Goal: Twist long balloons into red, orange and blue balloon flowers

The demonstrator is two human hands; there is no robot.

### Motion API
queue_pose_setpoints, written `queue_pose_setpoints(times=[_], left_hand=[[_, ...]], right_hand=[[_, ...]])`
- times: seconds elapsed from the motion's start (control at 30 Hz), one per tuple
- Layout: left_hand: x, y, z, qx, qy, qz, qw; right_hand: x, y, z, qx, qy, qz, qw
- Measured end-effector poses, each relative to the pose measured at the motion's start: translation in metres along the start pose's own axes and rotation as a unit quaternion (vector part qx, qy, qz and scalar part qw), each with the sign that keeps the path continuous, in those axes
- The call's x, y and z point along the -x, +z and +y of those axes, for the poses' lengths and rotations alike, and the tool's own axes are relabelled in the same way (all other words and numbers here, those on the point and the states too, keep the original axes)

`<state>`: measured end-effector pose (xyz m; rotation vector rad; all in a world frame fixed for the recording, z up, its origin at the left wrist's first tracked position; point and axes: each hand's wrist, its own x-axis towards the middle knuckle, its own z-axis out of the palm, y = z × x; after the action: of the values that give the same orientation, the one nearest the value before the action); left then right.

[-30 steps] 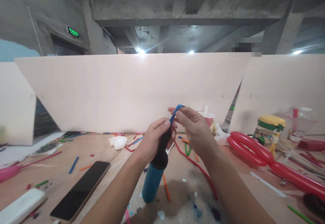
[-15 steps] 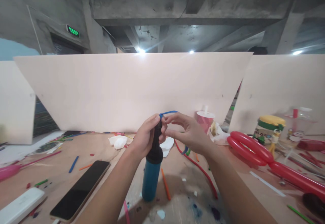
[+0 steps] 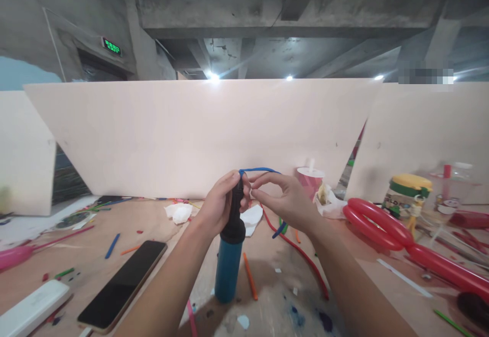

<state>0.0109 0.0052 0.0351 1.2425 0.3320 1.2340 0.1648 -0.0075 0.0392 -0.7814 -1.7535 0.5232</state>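
Observation:
A balloon hand pump (image 3: 228, 270) with a blue barrel and black top stands upright on the table. My left hand (image 3: 223, 199) is wrapped around its black neck, thumb near the tip. At the tip sits one end of a thin, uninflated blue balloon (image 3: 260, 169). The balloon arches to the right and passes behind my right hand (image 3: 286, 197); a blue end shows below that hand. My right hand hovers just right of the pump tip, thumb and forefinger curved with a small gap between them. Its other fingers are partly hidden.
A black phone (image 3: 124, 283) and a white device (image 3: 34, 306) lie at left. Inflated red balloons (image 3: 378, 225), a yellow-lidded jar (image 3: 408, 191) and a pink cup (image 3: 310, 180) stand right. A pale board (image 3: 202, 133) rises behind. Balloon scraps litter the table.
My right hand has shifted slightly right, and its thumb and forefinger have come closer together. More of the blue balloon shows. My left hand keeps its hold on the pump.

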Motion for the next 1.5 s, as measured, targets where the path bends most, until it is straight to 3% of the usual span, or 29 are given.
queue_pose_setpoints(times=[1.03,1.5], left_hand=[[-0.002,0.000,-0.003,0.008,0.003,-0.002,1.000],[-0.008,-0.006,-0.008,0.003,0.026,0.029,0.999]], right_hand=[[0.002,0.011,-0.006,0.105,0.001,0.101,0.989],[0.003,0.018,-0.003,0.132,-0.019,0.134,0.982]])
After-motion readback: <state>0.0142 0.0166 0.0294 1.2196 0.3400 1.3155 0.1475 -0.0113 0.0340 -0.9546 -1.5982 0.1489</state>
